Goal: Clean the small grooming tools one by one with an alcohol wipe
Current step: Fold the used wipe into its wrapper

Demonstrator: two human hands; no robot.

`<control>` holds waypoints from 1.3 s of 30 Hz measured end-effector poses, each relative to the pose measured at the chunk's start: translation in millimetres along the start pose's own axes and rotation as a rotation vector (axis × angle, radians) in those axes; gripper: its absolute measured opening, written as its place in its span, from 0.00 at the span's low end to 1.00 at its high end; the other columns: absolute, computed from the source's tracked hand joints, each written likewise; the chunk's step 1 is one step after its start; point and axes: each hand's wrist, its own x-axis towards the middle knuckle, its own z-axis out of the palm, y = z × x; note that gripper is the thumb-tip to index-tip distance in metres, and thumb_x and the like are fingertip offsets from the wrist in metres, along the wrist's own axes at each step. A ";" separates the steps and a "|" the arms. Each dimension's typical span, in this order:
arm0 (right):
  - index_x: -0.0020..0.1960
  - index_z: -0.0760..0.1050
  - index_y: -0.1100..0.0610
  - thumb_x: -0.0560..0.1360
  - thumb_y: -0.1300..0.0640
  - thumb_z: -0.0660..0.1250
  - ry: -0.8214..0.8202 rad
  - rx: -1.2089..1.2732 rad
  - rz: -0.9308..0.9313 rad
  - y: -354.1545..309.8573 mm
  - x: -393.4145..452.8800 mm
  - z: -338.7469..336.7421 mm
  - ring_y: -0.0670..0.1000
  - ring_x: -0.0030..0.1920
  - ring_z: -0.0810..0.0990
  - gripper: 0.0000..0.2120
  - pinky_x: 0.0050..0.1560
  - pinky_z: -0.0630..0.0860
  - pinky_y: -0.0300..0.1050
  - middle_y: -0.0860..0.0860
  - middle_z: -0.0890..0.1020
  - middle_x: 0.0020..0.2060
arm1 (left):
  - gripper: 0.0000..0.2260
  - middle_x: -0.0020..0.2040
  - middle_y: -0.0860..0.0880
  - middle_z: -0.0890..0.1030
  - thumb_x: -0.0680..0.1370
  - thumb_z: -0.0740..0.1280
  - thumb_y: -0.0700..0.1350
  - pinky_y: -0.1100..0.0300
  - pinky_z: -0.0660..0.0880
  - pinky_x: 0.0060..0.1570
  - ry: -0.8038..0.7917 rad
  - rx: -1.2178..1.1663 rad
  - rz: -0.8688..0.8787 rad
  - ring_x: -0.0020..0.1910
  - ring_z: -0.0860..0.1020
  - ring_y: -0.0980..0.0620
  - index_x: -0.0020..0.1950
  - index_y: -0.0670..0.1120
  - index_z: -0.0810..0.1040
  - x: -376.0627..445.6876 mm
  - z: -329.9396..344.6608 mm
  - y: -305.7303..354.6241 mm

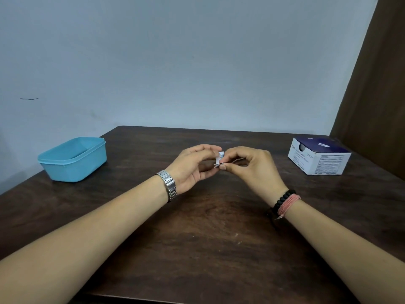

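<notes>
Both your forearms reach in from the bottom corners and meet over the middle of the dark wooden table (197, 227), hands raised a little off the surface. Your left hand (192, 165), palm turned inward with the metal watch (168, 185) on its wrist, pinches one edge of the small white wipe packet (220, 157) between thumb and fingers. Your right hand (252, 167), back facing up, fingers curled down, pinches the packet's other side, thumb tip right against it. The two hands are together, almost touching at the fingertips, both clamped on that packet, which is held up above the table centre. A black bead bracelet (282, 198) and a pink thread band (288, 205) sit on your right wrist. Off to your left, near the table edge, stands the light blue plastic tub (72, 159); what lies inside it cannot be made out. Far right, well apart from your hands, sits the white and navy wipe box (317, 157).
</notes>
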 end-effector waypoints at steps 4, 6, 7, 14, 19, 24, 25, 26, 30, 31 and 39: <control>0.41 0.84 0.55 0.69 0.58 0.77 0.020 0.068 0.075 -0.3 0.4 -1.1 0.45 0.44 0.85 0.03 0.49 0.80 0.40 0.46 0.86 0.39 | 0.05 0.41 0.45 0.83 0.76 0.67 0.33 0.61 0.80 0.40 0.024 0.019 0.062 0.38 0.82 0.54 0.50 0.39 0.79 0.0 -0.9 -0.2; 0.41 0.83 0.56 0.70 0.59 0.77 0.039 0.141 0.131 1.5 1.6 -2.9 0.48 0.45 0.85 0.03 0.50 0.81 0.44 0.48 0.86 0.40 | 0.05 0.43 0.43 0.83 0.76 0.67 0.32 0.62 0.80 0.41 0.011 0.003 0.092 0.40 0.83 0.52 0.49 0.38 0.79 -0.2 -0.7 -0.8; 0.41 0.82 0.56 0.70 0.59 0.76 0.046 0.178 0.157 2.7 2.2 -3.4 0.49 0.44 0.85 0.04 0.50 0.81 0.45 0.50 0.86 0.40 | 0.05 0.43 0.42 0.83 0.76 0.67 0.32 0.61 0.81 0.41 0.006 0.009 0.110 0.41 0.83 0.50 0.49 0.38 0.80 -0.4 -0.4 -1.0; 0.39 0.78 0.59 0.70 0.64 0.76 0.075 0.386 0.311 7.4 3.5 -1.9 0.49 0.37 0.83 0.07 0.44 0.81 0.43 0.57 0.86 0.38 | 0.06 0.47 0.37 0.82 0.75 0.68 0.32 0.59 0.81 0.44 0.021 0.146 0.214 0.45 0.82 0.47 0.50 0.36 0.81 -4.3 3.0 -1.3; 0.40 0.77 0.61 0.70 0.66 0.75 0.044 0.383 0.320 8.1 3.5 -5.9 0.47 0.37 0.83 0.07 0.42 0.81 0.39 0.53 0.85 0.36 | 0.06 0.49 0.37 0.83 0.75 0.69 0.35 0.54 0.80 0.50 0.028 0.262 0.296 0.49 0.82 0.44 0.51 0.38 0.82 -4.3 3.7 -6.6; 0.38 0.78 0.61 0.69 0.65 0.76 0.042 0.359 0.308 8.0 3.0 -12.3 0.47 0.36 0.81 0.07 0.41 0.80 0.41 0.54 0.84 0.35 | 0.07 0.48 0.41 0.85 0.75 0.71 0.36 0.54 0.80 0.51 0.051 0.346 0.356 0.50 0.83 0.45 0.51 0.38 0.83 -7.6 10.5 -5.7; 0.37 0.78 0.61 0.69 0.65 0.76 0.040 0.343 0.304 6.9 3.4 -14.4 0.46 0.35 0.81 0.08 0.41 0.80 0.41 0.54 0.84 0.34 | 0.06 0.47 0.41 0.85 0.74 0.71 0.36 0.55 0.81 0.50 0.056 0.355 0.363 0.48 0.84 0.45 0.50 0.39 0.83 -8.4 13.6 -5.9; 0.37 0.78 0.61 0.69 0.65 0.77 0.037 0.313 0.296 5.6 4.3 -15.9 0.46 0.35 0.82 0.08 0.41 0.80 0.42 0.53 0.84 0.34 | 0.05 0.46 0.42 0.85 0.73 0.71 0.35 0.55 0.81 0.48 0.068 0.360 0.370 0.47 0.84 0.46 0.49 0.39 0.83 -9.3 16.1 -6.5; 0.36 0.80 0.58 0.67 0.62 0.78 0.065 0.165 0.271 -5.8 5.5 -26.2 0.46 0.35 0.82 0.08 0.42 0.82 0.47 0.54 0.85 0.35 | 0.05 0.40 0.46 0.84 0.73 0.70 0.32 0.58 0.81 0.44 0.136 0.332 0.393 0.42 0.83 0.51 0.44 0.41 0.80 -9.2 32.6 -8.7; 0.37 0.80 0.57 0.67 0.62 0.78 0.065 0.146 0.269 -8.9 3.9 -29.9 0.46 0.35 0.82 0.08 0.42 0.82 0.46 0.54 0.85 0.35 | 0.06 0.39 0.48 0.84 0.74 0.70 0.31 0.58 0.80 0.44 0.146 0.335 0.409 0.41 0.82 0.52 0.43 0.42 0.79 -8.8 37.6 -8.2; 0.39 0.81 0.52 0.67 0.59 0.77 0.322 0.046 0.298 -42.8 -98.5 -151.1 0.43 0.34 0.81 0.06 0.41 0.78 0.44 0.48 0.85 0.34 | 0.10 0.41 0.57 0.82 0.73 0.72 0.35 0.59 0.79 0.46 -0.160 0.442 0.523 0.42 0.80 0.56 0.43 0.49 0.77 -36.4 174.9 -29.5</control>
